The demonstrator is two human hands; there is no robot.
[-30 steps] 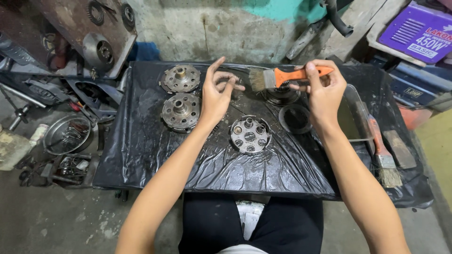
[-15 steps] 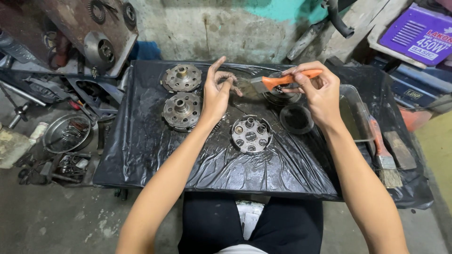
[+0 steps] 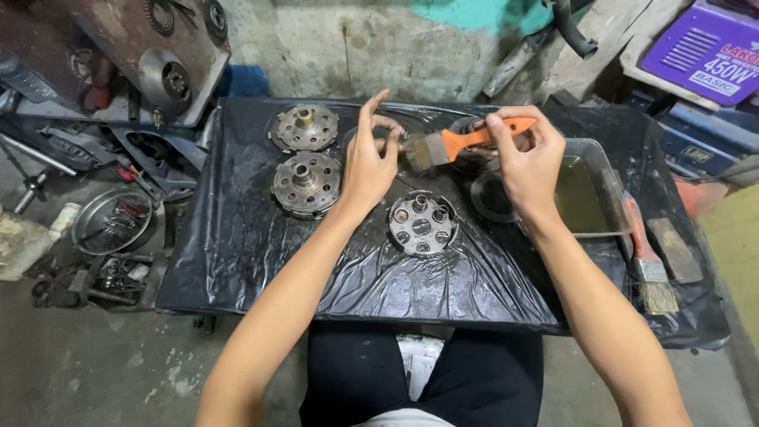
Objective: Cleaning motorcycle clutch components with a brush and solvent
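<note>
Head view: right hand fingers grip an orange-handled brush, bristles against a small part pinched in left hand near the table's far edge; three metal discs lie untouched nearby; brushing looks unfinished.

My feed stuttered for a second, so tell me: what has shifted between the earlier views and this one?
The right hand, gripping the orange-handled paintbrush throughout, brought its bristles leftward until they meet the small part pinched in the left hand's fingers. The left hand barely moved. Nothing was picked up or let go. The two round toothed metal hubs, the round silver plate with posts and the clear plastic tray stayed put.
</note>
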